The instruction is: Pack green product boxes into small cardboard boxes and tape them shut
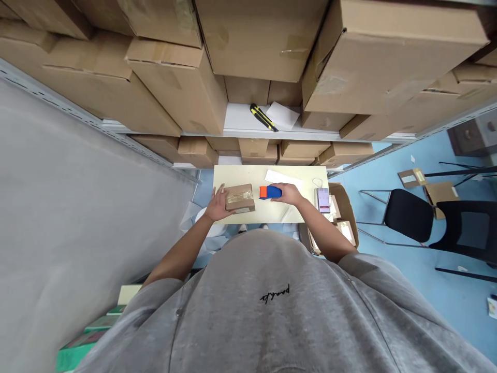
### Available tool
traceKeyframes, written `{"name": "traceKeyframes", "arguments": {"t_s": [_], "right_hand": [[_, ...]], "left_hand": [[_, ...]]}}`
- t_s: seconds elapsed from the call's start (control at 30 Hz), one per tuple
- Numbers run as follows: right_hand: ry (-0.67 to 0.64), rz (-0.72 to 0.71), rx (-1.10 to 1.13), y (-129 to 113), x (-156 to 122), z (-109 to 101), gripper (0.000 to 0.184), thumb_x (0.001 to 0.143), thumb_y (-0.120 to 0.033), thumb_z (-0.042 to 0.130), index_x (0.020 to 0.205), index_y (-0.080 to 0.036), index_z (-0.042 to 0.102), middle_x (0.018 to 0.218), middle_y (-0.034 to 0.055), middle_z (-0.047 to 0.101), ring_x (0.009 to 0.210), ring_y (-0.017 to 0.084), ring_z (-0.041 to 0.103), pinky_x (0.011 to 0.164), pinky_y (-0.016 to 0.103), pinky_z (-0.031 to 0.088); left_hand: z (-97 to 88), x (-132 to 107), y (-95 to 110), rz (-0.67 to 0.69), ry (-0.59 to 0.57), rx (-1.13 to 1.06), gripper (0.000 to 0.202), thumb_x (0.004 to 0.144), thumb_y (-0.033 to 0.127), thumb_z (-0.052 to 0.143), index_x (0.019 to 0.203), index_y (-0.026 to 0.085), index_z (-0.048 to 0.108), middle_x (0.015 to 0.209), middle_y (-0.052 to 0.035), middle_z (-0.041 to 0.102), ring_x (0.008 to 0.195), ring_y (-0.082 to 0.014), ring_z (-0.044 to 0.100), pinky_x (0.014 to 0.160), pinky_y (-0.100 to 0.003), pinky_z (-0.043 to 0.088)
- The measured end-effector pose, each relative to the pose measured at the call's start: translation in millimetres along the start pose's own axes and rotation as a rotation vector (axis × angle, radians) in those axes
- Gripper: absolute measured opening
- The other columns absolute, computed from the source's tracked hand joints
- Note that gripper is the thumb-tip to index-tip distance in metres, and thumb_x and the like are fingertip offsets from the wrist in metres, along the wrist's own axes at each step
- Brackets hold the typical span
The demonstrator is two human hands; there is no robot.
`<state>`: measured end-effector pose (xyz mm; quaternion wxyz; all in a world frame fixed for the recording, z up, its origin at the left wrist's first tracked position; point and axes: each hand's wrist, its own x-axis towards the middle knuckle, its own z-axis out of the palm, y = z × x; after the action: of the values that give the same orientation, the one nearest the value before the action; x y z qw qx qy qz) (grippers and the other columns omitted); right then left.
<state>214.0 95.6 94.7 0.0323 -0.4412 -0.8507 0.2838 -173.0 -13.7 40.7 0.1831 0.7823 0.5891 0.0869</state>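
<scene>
A small cardboard box (239,198) with shiny clear tape across its top lies on the pale yellow table (267,215). My left hand (217,206) grips the box at its left end, thumb along the near side and fingers at the far left corner. To the right of the box, my right hand (288,193) is closed around a blue and orange tape dispenser (269,192). The dispenser's orange end points at the box, with a small gap between them. A white sheet of paper (283,177) lies behind my right hand.
A phone (323,200) with a lit screen lies at the table's right edge, beside an open carton (345,207) holding small packages. Shelves ahead carry many cardboard boxes (260,36) and a yellow-black utility knife (263,117). A black chair (409,215) stands right; a wall (77,197) runs left.
</scene>
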Motion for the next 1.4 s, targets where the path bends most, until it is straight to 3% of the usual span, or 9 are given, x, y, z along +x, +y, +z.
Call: {"name": "traceKeyframes", "arguments": {"t_s": [0.07, 0.17, 0.23, 0.33, 0.43, 0.57, 0.8, 1.17, 1.4], "right_hand": [[0.008, 0.017, -0.019, -5, 3, 5, 0.069, 0.080, -0.055, 0.083, 0.143, -0.035, 0.064, 0.138, 0.0006, 0.073, 0.121, 0.032, 0.070, 0.098, 0.040, 0.055], [0.007, 0.026, -0.029, -8, 5, 8, 0.070, 0.079, -0.055, 0.084, 0.143, -0.035, 0.064, 0.137, 0.0010, 0.073, 0.121, 0.032, 0.070, 0.097, 0.040, 0.055], [0.006, 0.023, -0.043, -8, 5, 6, 0.070, 0.078, -0.055, 0.084, 0.142, -0.034, 0.065, 0.136, 0.0019, 0.074, 0.120, 0.032, 0.070, 0.096, 0.040, 0.055], [0.035, 0.045, -0.056, -8, -1, -3, 0.071, 0.078, -0.055, 0.085, 0.142, -0.032, 0.065, 0.135, 0.0032, 0.074, 0.120, 0.033, 0.070, 0.096, 0.040, 0.055], [0.057, 0.056, -0.018, -9, -8, -15, 0.071, 0.078, -0.056, 0.084, 0.143, -0.033, 0.064, 0.136, 0.0023, 0.074, 0.119, 0.033, 0.071, 0.097, 0.040, 0.055], [0.077, 0.045, 0.023, -5, -15, -25, 0.072, 0.079, -0.056, 0.084, 0.144, -0.034, 0.064, 0.139, 0.0013, 0.072, 0.119, 0.032, 0.071, 0.098, 0.039, 0.055], [0.026, 0.083, -0.027, 14, -25, -13, 0.073, 0.079, -0.056, 0.084, 0.145, -0.033, 0.063, 0.137, 0.0024, 0.073, 0.120, 0.032, 0.071, 0.099, 0.039, 0.055], [-0.014, 0.113, -0.091, 39, -17, -15, 0.072, 0.078, -0.059, 0.082, 0.144, -0.034, 0.065, 0.134, 0.0018, 0.075, 0.118, 0.033, 0.071, 0.095, 0.039, 0.056], [-0.099, 0.209, -0.118, 51, -11, 16, 0.068, 0.076, -0.058, 0.082, 0.139, -0.036, 0.067, 0.123, 0.0014, 0.079, 0.110, 0.032, 0.074, 0.089, 0.039, 0.058]], "left_hand": [[-5.7, 14, 22, 0.016, -0.013, 0.134, 0.112, 0.073, 0.048, 0.078, 0.163, 0.007, 0.024, 0.171, -0.0319, 0.016, 0.163, -0.0462, 0.000, 0.127, -0.074, -0.002], [-1.7, 48, 63, 0.069, -0.090, 0.242, 0.129, 0.066, 0.040, 0.082, 0.167, 0.004, 0.010, 0.172, -0.0339, 0.009, 0.162, -0.0500, -0.004, 0.123, -0.074, -0.012], [4.8, 68, 84, 0.095, -0.174, 0.224, 0.137, 0.061, 0.041, 0.085, 0.169, 0.006, 0.008, 0.170, -0.0319, 0.021, 0.160, -0.0516, 0.008, 0.126, -0.069, -0.008], [7.6, 83, 94, 0.128, -0.221, 0.114, 0.127, 0.063, 0.042, 0.085, 0.169, 0.014, 0.021, 0.155, -0.0254, 0.046, 0.146, -0.0491, 0.037, 0.125, -0.063, 0.016], [-1.4, 82, 86, 0.205, -0.133, -0.029, 0.110, 0.070, 0.052, 0.083, 0.164, 0.019, 0.034, 0.144, -0.0201, 0.050, 0.136, -0.0430, 0.045, 0.119, -0.057, 0.033], [-8.9, 77, 80, 0.266, -0.032, -0.157, 0.099, 0.076, 0.059, 0.077, 0.160, 0.023, 0.039, 0.144, -0.0180, 0.047, 0.138, -0.0409, 0.043, 0.115, -0.056, 0.040], [15.7, 65, 63, 0.256, -0.039, -0.161, 0.090, 0.077, 0.052, 0.075, 0.155, 0.020, 0.043, 0.147, -0.0206, 0.046, 0.142, -0.0412, 0.041, 0.121, -0.060, 0.037], [31.9, 4, -20, 0.110, 0.009, -0.241, 0.079, 0.076, 0.049, 0.078, 0.143, 0.025, 0.044, 0.145, -0.0166, 0.048, 0.142, -0.0355, 0.049, 0.116, -0.057, 0.049], [43.5, -11, -31, 0.038, -0.056, -0.192, 0.066, 0.074, 0.036, 0.078, 0.132, 0.021, 0.049, 0.144, -0.0148, 0.055, 0.139, -0.0343, 0.050, 0.122, -0.057, 0.039]]}}
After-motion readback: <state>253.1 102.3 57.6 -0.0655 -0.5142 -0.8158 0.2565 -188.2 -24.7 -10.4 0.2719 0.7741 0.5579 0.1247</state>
